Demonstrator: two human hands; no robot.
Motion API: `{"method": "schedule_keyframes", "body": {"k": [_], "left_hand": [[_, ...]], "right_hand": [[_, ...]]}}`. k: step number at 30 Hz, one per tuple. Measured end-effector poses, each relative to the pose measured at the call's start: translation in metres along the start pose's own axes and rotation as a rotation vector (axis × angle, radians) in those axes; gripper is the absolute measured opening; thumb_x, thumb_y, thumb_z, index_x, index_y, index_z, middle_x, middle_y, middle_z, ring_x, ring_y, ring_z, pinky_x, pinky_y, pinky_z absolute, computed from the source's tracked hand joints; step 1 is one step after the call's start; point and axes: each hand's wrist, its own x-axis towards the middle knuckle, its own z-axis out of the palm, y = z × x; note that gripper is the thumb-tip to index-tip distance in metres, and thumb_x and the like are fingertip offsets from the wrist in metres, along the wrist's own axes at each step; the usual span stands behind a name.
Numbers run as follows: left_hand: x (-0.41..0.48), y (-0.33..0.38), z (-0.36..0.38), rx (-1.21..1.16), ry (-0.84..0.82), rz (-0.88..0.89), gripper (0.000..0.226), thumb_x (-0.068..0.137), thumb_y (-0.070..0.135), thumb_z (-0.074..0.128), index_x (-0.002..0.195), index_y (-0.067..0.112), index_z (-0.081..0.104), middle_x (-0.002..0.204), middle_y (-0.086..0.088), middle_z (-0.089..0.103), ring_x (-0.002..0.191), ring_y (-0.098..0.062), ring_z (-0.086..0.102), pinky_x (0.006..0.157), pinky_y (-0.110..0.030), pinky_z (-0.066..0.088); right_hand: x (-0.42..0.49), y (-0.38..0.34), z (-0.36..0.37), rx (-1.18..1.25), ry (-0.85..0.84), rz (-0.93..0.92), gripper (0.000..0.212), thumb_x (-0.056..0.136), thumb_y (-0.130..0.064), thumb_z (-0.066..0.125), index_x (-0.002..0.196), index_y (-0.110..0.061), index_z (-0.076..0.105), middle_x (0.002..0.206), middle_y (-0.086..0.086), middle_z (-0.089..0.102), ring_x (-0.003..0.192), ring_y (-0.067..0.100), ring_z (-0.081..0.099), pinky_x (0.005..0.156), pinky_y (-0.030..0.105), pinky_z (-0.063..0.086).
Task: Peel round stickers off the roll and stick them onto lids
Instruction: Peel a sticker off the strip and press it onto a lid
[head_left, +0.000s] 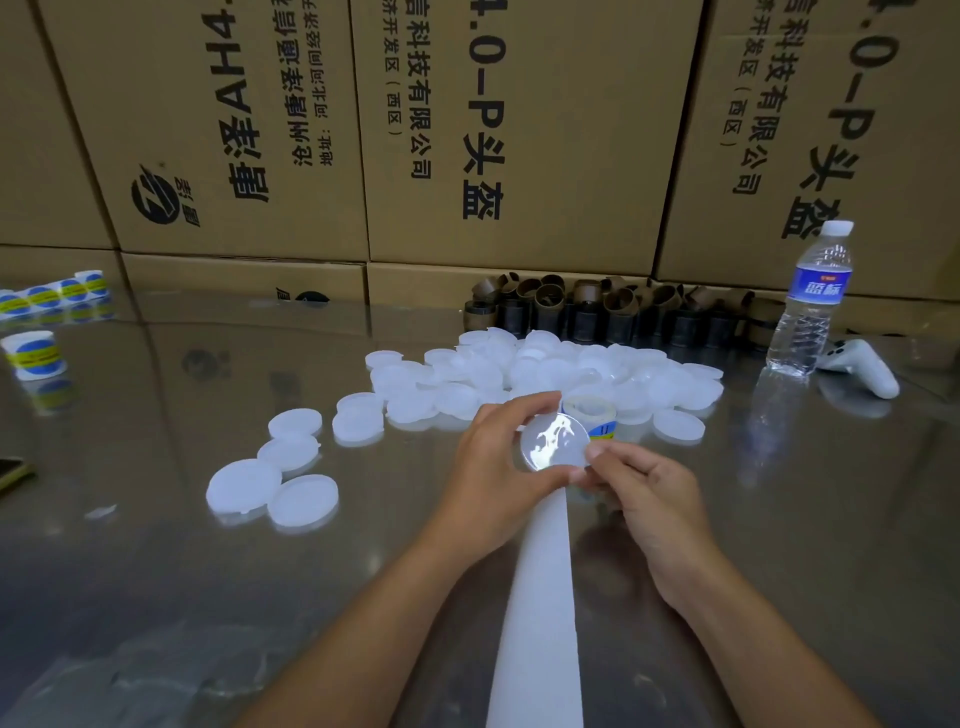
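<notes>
Far to the left of the hands, spare sticker rolls (34, 356) were stood on the glossy worktop (156, 571), and closer in, left of the left hand, a few loose lids (291, 467) were laid flat. The left hand (493, 467) was curled round one lid (553, 441), which was held raised and tilted toward the camera and gripped at its left rim between thumb and fingers. Its face was washed out by glare, so it could not be told whether a sticker was already on it. From under the lid a white backing strip (540, 597) was trailed back between the forearms. Just behind the lid the sticker roll (592, 413) was stood upright. The right hand (644, 488) was pinched by thumb and forefinger at the lid's lower right rim; whether the strip was caught there too could not be told. Beyond both hands a heap of lids (571, 369) was piled, and well to the right a water bottle (810, 301) was stood. The lid was judged light, thin, fairly stiff and slick, best held by its rim so that the face was kept free. The stickers were judged flimsy and tacky, best lifted by one edge, and liable to curl or crease.
</notes>
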Motion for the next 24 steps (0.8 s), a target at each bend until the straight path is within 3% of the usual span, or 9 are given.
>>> {"method": "schedule_keyframes", "body": {"k": [4, 7, 10, 12, 16, 19, 21, 24], "left_hand": [[0.007, 0.005, -0.008, -0.568, 0.123, -0.336, 0.020, 0.088, 0.017, 0.066, 0.102, 0.032, 0.066, 0.105, 0.010, 0.072, 0.095, -0.001, 0.066, 0.077, -0.013, 0.050], [0.008, 0.003, -0.007, -0.834, 0.082, -0.503, 0.015, 0.091, 0.021, 0.058, 0.100, 0.014, 0.067, 0.100, -0.004, 0.071, 0.087, -0.011, 0.069, 0.071, -0.019, 0.055], [0.005, 0.004, 0.000, -0.890, -0.047, -0.484, 0.028, 0.082, 0.029, 0.058, 0.097, 0.008, 0.067, 0.091, -0.006, 0.071, 0.080, -0.017, 0.068, 0.068, -0.026, 0.056], [0.002, 0.003, 0.003, -0.882, -0.105, -0.433, 0.020, 0.088, 0.024, 0.056, 0.096, 0.010, 0.068, 0.087, -0.004, 0.072, 0.080, -0.019, 0.068, 0.066, -0.030, 0.056], [0.002, 0.001, 0.002, -0.856, -0.074, -0.428, 0.019, 0.097, 0.015, 0.049, 0.099, 0.014, 0.068, 0.084, 0.000, 0.071, 0.080, -0.017, 0.069, 0.063, -0.030, 0.056], [0.005, 0.001, -0.003, -0.888, -0.010, -0.448, 0.019, 0.097, 0.013, 0.048, 0.104, 0.016, 0.066, 0.089, 0.002, 0.069, 0.082, -0.011, 0.066, 0.066, -0.023, 0.053], [0.008, -0.001, -0.007, -0.898, 0.048, -0.479, 0.019, 0.097, 0.012, 0.048, 0.104, 0.017, 0.065, 0.095, -0.001, 0.064, 0.088, -0.013, 0.062, 0.069, -0.022, 0.051], [0.011, -0.004, -0.011, -0.927, 0.098, -0.507, 0.017, 0.097, 0.010, 0.047, 0.102, 0.014, 0.063, 0.098, -0.007, 0.064, 0.093, -0.020, 0.061, 0.080, -0.029, 0.050]], "right_hand": [[0.002, 0.000, 0.002, 0.014, 0.019, 0.004, 0.009, 0.085, -0.009, 0.065, 0.080, -0.010, 0.072, 0.061, 0.001, 0.070, 0.053, 0.003, 0.061, 0.053, 0.007, 0.043], [0.001, 0.001, 0.006, 0.019, 0.003, -0.011, 0.008, 0.085, -0.008, 0.064, 0.082, -0.009, 0.071, 0.061, 0.002, 0.070, 0.054, 0.003, 0.062, 0.055, 0.007, 0.044], [-0.002, 0.000, 0.010, 0.038, -0.033, -0.026, 0.006, 0.086, -0.008, 0.065, 0.083, -0.008, 0.070, 0.066, 0.005, 0.072, 0.061, 0.007, 0.067, 0.063, 0.009, 0.048], [-0.003, 0.001, 0.011, 0.032, -0.056, -0.038, 0.004, 0.085, -0.009, 0.065, 0.083, -0.008, 0.068, 0.068, 0.008, 0.072, 0.063, 0.009, 0.068, 0.064, 0.010, 0.049], [-0.004, 0.001, 0.011, 0.013, -0.084, -0.076, 0.003, 0.085, -0.008, 0.066, 0.081, -0.008, 0.066, 0.066, 0.007, 0.072, 0.061, 0.008, 0.067, 0.061, 0.008, 0.046], [-0.002, 0.006, 0.011, -0.038, -0.011, -0.124, 0.008, 0.087, -0.013, 0.065, 0.080, -0.017, 0.067, 0.065, 0.000, 0.070, 0.063, 0.007, 0.064, 0.064, 0.013, 0.048], [0.000, 0.010, 0.011, -0.120, 0.040, -0.167, 0.012, 0.088, -0.017, 0.063, 0.081, -0.026, 0.067, 0.073, -0.002, 0.068, 0.070, 0.009, 0.059, 0.069, 0.020, 0.048], [0.002, 0.013, 0.010, -0.238, -0.005, -0.205, 0.018, 0.093, -0.018, 0.056, 0.095, -0.033, 0.066, 0.089, 0.001, 0.067, 0.078, 0.011, 0.056, 0.070, 0.013, 0.044]]}}
